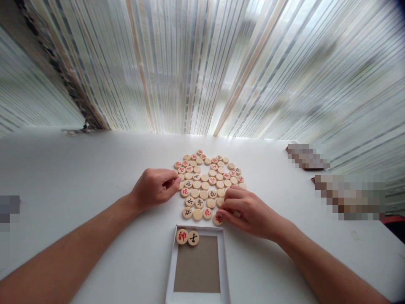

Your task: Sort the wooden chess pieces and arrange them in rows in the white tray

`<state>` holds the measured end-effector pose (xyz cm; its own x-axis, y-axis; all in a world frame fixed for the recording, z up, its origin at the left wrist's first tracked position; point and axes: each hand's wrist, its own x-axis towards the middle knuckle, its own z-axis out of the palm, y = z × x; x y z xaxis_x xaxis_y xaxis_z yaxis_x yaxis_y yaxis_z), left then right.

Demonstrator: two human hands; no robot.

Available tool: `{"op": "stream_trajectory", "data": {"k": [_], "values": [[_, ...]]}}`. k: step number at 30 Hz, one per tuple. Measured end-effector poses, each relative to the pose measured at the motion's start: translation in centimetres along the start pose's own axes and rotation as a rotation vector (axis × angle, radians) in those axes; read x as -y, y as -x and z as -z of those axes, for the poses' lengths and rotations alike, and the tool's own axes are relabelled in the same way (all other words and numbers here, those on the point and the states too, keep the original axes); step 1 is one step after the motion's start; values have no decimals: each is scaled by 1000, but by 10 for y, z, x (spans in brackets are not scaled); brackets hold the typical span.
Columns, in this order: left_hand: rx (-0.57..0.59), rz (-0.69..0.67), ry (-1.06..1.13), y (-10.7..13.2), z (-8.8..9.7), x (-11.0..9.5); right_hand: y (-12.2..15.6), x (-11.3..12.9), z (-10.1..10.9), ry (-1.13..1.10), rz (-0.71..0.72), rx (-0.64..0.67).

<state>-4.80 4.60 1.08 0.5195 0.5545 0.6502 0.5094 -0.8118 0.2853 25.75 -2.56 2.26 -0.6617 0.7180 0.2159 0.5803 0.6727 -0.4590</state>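
Observation:
Round wooden xiangqi pieces (pixel 205 185) lie close together on the white table, some with red or black characters, others blank side up. My left hand (pixel 158 188) is closed in a loose pinch at the left edge of the group, its fingertips by the outer pieces; what is between them, if anything, is hidden. On the near right side, my right hand (pixel 249 209) has its fingers curled, with thumb and fingertip on a red-marked xiangqi piece (pixel 217 219). A shallow white box (pixel 224 270) nearest me holds a red-marked piece (pixel 182 237) and a black-marked piece (pixel 193 238).
The white table (pixel 126 152) runs back to a striped string curtain (pixel 177 76). On the right lie two blurred-out flat items, one farther back (pixel 306 157) and one nearer (pixel 348 196). Another blurred-out item (pixel 9 207) is at the left edge.

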Motion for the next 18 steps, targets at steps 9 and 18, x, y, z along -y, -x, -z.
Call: {"op": "stream_trajectory", "data": {"k": [9,18], "values": [[-10,49,117,-5,-1,-11,1,-2,-2,23,37,-185],[444,50,281,-11,-4,-38,1,-9,-4,66,-54,-348]]}}
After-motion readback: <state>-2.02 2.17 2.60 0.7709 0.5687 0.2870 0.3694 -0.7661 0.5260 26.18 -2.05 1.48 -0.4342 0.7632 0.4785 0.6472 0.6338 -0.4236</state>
